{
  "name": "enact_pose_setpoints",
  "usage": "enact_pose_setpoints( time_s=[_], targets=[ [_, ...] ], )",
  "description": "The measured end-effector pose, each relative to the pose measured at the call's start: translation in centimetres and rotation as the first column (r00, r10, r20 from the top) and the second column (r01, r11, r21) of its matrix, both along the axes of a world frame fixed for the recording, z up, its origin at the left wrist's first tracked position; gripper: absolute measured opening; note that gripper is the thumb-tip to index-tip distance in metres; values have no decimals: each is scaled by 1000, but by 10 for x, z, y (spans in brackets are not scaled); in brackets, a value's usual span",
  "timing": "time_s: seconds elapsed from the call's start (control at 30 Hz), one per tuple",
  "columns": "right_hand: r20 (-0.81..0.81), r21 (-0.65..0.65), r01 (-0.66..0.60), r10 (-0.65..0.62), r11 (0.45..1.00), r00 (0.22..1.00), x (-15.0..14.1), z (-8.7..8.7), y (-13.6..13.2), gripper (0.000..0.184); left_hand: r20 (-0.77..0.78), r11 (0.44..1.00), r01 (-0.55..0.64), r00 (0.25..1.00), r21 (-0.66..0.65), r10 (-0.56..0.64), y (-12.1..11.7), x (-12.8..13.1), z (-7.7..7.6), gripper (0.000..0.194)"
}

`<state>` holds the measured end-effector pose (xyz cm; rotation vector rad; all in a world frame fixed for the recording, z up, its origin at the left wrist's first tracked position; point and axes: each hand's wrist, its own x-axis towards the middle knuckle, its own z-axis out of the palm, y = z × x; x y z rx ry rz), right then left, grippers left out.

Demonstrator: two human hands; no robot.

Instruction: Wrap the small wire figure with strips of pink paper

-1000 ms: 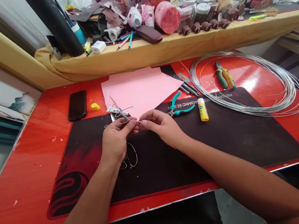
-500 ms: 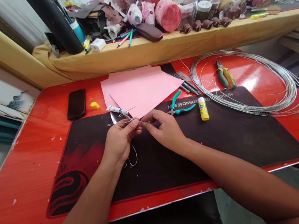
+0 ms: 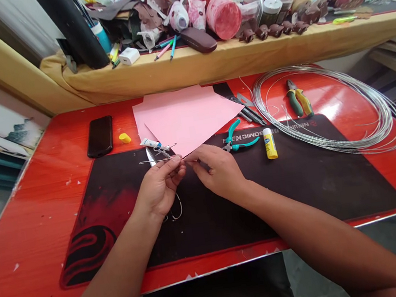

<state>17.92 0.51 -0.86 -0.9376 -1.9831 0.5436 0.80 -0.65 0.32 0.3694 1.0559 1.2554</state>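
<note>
Left hand (image 3: 159,188) holds wire (image 3: 159,160) above "SOMIC" mat (image 3: 317,186).

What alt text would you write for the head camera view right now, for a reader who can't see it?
Two bare hands work over a black desk mat: the left hand pinches a small bent wire shape, the right hand close beside it. Teal-handled pliers, a glue stick and a silver wire coil lie to the right, pink paper sheets beyond, on a red table.

Craft workspace, red table (image 3: 18,232), coiled wire (image 3: 386,112), pliers (image 3: 298,100)
</note>
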Motion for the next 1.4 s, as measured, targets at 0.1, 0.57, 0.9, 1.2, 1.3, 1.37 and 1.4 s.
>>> enact_pose_setpoints(
  time_s=[0.1,0.57,0.9,1.2,1.3,1.37,1.4],
  targets=[
    [-27,-7,-2,2,1000,1000,1,1,1,18,14,1000,18,1000,21,-19,-1,1,0,5],
    [181,63,-1,-10,998,983,2,3,-2,21,-137,989,55,990,140,-36,-3,3,-2,34],
    [13,-46,-6,6,999,1000,3,1,-1,20,-208,981,64,978,182,-25,-3,2,-1,31],
    [-218,-175,-25,-14,984,976,4,3,4,13,-183,984,-17,982,179,50,0,-4,1,29],
    [-198,-180,-26,-10,983,980,4,2,4,12,-167,987,-27,984,160,54,1,-5,1,28],
    [-184,-158,-38,8,987,983,4,1,4,11,-159,990,-29,986,141,52,1,-5,1,28],
    [-181,-145,-39,12,989,983,3,1,4,11,-153,991,-29,987,132,49,1,-5,0,28]
  ],
)
